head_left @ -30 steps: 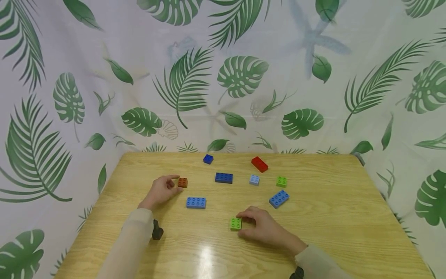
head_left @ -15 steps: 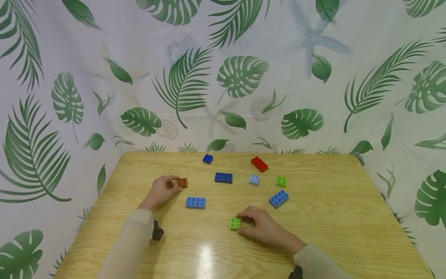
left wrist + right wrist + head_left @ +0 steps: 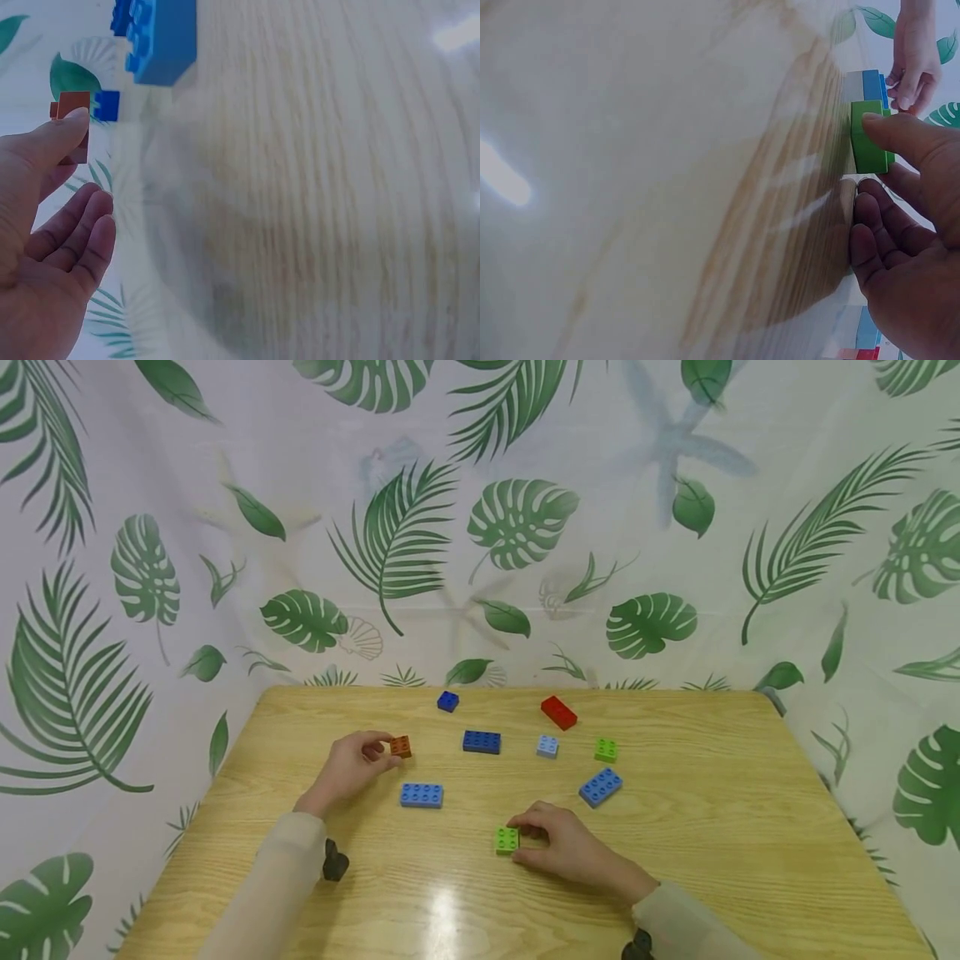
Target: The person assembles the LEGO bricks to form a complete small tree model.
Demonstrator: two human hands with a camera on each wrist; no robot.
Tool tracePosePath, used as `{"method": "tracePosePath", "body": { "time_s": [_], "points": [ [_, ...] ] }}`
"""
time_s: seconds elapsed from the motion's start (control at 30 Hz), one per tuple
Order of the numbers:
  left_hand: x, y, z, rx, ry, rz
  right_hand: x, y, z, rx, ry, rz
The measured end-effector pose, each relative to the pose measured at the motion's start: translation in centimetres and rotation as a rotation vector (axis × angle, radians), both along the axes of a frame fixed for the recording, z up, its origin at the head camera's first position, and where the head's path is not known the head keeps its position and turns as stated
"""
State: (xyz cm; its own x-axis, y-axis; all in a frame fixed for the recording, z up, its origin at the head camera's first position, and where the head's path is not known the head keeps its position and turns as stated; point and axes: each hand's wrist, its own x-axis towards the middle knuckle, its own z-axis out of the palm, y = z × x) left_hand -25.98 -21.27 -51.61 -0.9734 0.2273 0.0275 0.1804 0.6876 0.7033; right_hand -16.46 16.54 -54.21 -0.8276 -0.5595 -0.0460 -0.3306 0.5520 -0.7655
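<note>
Lifted a little since a second ago, the brown brick now sits slightly higher and further right in the head view, pinched between thumb and fingertips of the left hand, left of centre in the frame. In the left wrist view the thumb lies across that brick's face at the upper left, with the other fingers loosely curled below it and not touching it. The right hand, low and just right of centre in the head view, has not moved: its thumb and forefinger close round a green square brick that rests on the wooden table. The right wrist view shows the thumb tip pressed on the brick's side, the remaining fingers bent under it against the tabletop. The two hands are well apart.

Counted in the head view, nine bricks show. Two are green squares: the held one and another right of centre. Three are long blue ones: a dark blue one mid-table, a lighter one below the brown brick, and a slanted one toward the right. One small dark blue brick and one red long brick lie near the table's far edge. One pale blue square lies between the dark blue long brick and the far green one. One brown brick completes the count.
</note>
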Motion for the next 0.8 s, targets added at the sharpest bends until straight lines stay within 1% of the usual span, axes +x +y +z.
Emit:
{"method": "tracePosePath", "body": {
  "time_s": [0.17, 0.4, 0.57, 0.8],
  "points": [
    [0.6, 1.2, 1.0, 0.015, 0.026, -0.026, -0.1, 0.0, 0.0, -0.003, -0.015, -0.002],
    [1.6, 3.0, 1.7, 0.038, 0.056, -0.106, 0.0, -0.1, 0.2, 0.001, -0.014, -0.002],
    [2.3, 4.4, 1.9, 0.065, 0.072, -0.165, 0.0, -0.2, 0.3, 0.009, -0.018, -0.011],
    [3.3, 6.3, 1.4, 0.043, 0.13, -0.265, -0.2, -0.2, 0.3, 0.031, -0.019, -0.012]
  ]
}}
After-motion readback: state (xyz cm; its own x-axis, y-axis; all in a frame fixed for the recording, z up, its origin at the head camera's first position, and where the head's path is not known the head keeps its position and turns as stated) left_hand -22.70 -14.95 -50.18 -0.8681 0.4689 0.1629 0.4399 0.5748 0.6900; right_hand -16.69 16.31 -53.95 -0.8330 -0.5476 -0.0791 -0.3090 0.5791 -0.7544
